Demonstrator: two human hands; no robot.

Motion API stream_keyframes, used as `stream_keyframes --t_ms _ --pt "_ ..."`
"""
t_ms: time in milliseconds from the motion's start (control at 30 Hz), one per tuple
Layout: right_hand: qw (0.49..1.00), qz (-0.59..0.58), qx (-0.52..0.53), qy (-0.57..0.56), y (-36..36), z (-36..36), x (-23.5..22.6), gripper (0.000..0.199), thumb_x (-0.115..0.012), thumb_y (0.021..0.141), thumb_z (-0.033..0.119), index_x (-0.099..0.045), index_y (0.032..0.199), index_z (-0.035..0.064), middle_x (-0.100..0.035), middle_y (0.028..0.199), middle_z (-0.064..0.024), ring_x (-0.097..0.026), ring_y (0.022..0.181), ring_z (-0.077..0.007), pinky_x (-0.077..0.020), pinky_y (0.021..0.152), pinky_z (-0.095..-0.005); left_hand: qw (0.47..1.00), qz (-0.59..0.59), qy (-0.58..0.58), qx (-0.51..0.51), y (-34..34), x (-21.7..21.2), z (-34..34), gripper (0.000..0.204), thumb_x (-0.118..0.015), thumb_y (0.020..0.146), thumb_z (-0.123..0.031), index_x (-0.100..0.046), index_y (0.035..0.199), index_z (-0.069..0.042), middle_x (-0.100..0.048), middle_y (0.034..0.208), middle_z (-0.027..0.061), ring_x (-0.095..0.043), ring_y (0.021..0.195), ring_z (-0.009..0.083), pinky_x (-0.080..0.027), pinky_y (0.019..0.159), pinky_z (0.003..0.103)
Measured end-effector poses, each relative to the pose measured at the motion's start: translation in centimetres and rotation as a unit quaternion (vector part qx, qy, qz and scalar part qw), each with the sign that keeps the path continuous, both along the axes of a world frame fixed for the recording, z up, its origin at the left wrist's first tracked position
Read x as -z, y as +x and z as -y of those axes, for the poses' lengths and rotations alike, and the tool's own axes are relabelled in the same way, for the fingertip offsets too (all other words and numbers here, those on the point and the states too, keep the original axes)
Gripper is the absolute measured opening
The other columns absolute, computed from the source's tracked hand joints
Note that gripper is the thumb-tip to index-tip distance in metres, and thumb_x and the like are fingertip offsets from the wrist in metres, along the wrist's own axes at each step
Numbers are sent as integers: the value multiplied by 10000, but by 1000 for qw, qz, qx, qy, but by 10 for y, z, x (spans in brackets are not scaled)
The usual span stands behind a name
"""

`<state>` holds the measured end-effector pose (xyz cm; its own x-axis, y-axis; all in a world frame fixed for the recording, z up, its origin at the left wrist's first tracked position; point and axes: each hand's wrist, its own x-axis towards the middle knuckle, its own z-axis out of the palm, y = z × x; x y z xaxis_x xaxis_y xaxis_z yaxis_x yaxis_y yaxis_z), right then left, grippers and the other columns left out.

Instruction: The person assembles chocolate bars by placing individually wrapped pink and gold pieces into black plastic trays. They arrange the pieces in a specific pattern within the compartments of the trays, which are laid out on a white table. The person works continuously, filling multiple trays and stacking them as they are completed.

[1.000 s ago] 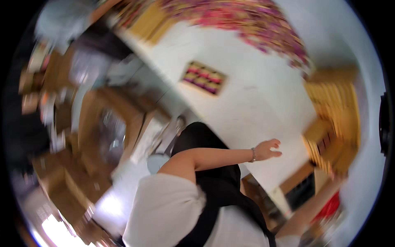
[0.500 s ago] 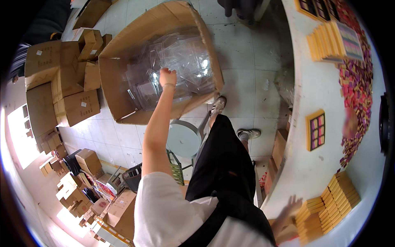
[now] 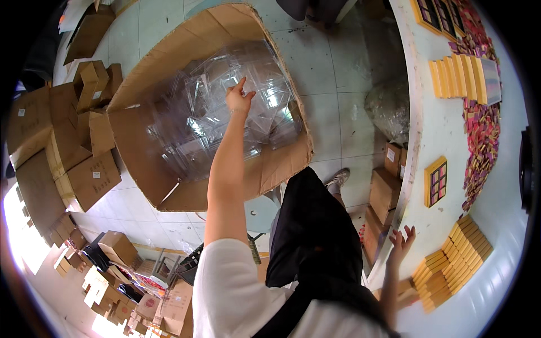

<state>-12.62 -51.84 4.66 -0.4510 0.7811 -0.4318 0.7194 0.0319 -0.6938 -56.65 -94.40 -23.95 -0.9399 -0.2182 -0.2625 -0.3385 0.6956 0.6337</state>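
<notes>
My left hand (image 3: 240,97) reaches over a large open cardboard carton (image 3: 133,147). Its index finger points forward, the thumb is spread, and nothing shows in its grasp. Beneath it, many clear plastic cases (image 3: 225,135) lie heaped at odd angles inside the carton; whether the fingertips touch them I cannot tell. To the right, my right hand (image 3: 402,243) is raised beside the white table's edge with fingers apart and no object in it. Stacked yellow boxes (image 3: 462,265) are closest to that hand. Farther along the table lies a yellow-edged box with a grid of coloured compartments (image 3: 435,181).
The white table (image 3: 414,141) also bears a row of yellow boxes (image 3: 459,79) and a long heap of small red, purple and yellow pieces (image 3: 482,135). Brown cartons (image 3: 87,166) crowd the left. A pale stool (image 3: 262,213) stands by my legs, partly hidden.
My left hand has gone from closed to open and sits slightly farther over the cases. The carton appears nearer. My right hand has risen beside the table edge and is less blurred.
</notes>
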Motion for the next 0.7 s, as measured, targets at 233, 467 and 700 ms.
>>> stream_keyframes --t_ms 233,467,700 --pt "997 38 -70 -17 -57 50 -42 702 -628 820 -13 -284 1431 34 -456 1321 -164 -535 1146 -253 -508 816 -327 976 -176 129 -16 53 -235 1 235 -762 740 -1 -705 966 -35 -630 854 45 -607 737 126 -515 683 242" --pt "870 -57 -449 196 -130 41 -135 1153 -855 553 461 -263 1442 26 -172 1495 -319 -160 1370 -554 -249 1071 -618 733 36 429 527 121 -402 -172 191 -734 682 88 -713 832 -29 -623 862 66 -619 742 145 -494 603 250" --pt "912 14 -306 272 -47 -95 -82 1123 -841 547 294 -240 1462 49 -324 1392 -244 -348 1286 -431 -368 1014 -523 565 203 450 662 156 -365 -370 561 -755 731 9 -601 1265 -65 -579 1251 113 -568 1139 195 -498 878 280"
